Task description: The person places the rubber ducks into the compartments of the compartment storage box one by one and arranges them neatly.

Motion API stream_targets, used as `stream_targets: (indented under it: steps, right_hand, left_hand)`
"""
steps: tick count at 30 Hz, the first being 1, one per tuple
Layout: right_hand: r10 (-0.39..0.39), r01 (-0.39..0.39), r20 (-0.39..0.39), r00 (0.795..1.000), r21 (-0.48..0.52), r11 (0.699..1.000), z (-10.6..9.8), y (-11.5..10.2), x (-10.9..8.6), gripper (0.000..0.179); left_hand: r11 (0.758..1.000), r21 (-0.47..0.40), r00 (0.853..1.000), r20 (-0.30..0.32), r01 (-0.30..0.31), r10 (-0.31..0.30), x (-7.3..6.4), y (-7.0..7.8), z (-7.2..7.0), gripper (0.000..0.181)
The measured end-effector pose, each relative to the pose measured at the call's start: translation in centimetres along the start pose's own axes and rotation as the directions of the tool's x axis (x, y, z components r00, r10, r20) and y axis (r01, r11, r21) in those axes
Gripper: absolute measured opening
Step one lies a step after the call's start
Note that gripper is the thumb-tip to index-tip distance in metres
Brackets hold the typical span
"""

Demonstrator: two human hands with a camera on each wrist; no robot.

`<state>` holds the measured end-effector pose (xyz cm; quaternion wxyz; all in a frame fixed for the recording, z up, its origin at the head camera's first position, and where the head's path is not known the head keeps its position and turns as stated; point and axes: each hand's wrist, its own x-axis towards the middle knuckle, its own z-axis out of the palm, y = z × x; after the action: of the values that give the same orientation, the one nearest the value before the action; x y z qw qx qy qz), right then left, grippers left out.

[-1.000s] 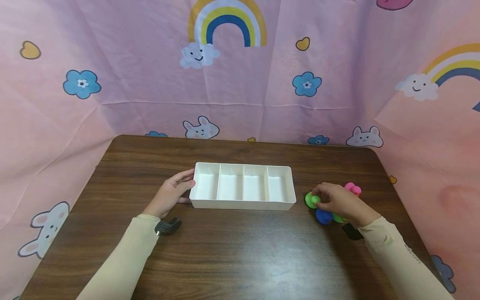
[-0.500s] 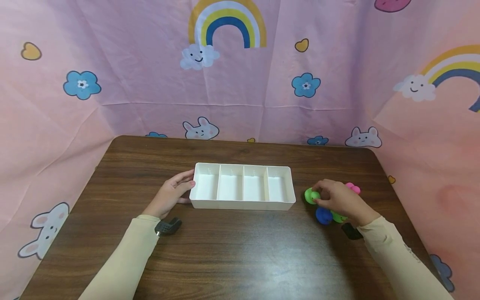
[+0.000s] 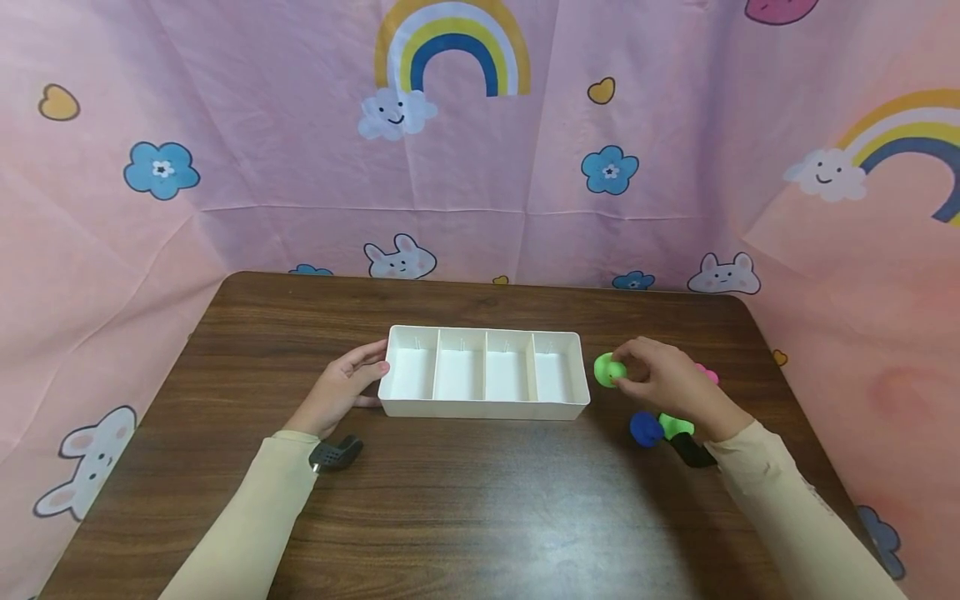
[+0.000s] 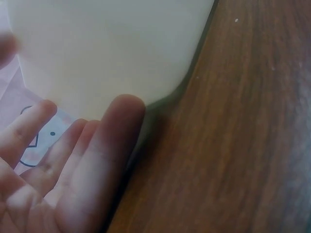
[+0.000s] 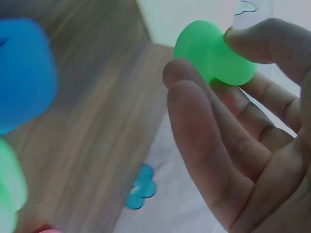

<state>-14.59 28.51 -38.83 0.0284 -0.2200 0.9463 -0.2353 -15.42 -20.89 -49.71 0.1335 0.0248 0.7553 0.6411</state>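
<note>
In the head view a white four-part box [image 3: 480, 409] stands mid-table, its compartments bare. My left hand [image 3: 347, 385] touches the box's left end, fingers spread, thumb at the rim. In the left wrist view those fingertips [image 4: 124, 109] meet the outer wall. Right of the box, my right hand [image 3: 672, 383] pinches a small green rubber duck [image 5: 199, 48] between thumb and fingers, raised near the box's right end. Below that hand lie a blue toy [image 3: 646, 429] and another green one [image 3: 677, 425]. A pink toy [image 3: 707, 374] is partly hidden behind the hand.
The dark wooden table [image 3: 480, 508] has rounded far corners. A pink cloth [image 3: 300, 150] printed with rainbows, flowers and rabbits hangs behind it and at the sides. Dark camera mounts sit at both wrists.
My right hand has lifted the green duck from beside the blue toy and moved it up and left toward the box. The left hand and box stay where they were.
</note>
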Motion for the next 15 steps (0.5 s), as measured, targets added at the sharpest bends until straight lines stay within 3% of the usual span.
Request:
stream_targets:
  steps: [9,15]
  right_hand:
    - [-0.108,0.109,-0.059,0.992,0.013,0.994,-0.1,-4.0,3.0,0.027]
    - [-0.118,0.121,-0.031,0.992,0.114,0.986,0.8,-7.4,5.2,0.027]
  left_hand:
    - [1.000,0.000,1.000,0.000,-0.006,0.006,-0.1,0.0,0.0,0.062]
    - [1.000,-0.001,1.000,-0.007,-0.014,0.014,-0.1,0.1,0.1,0.061]
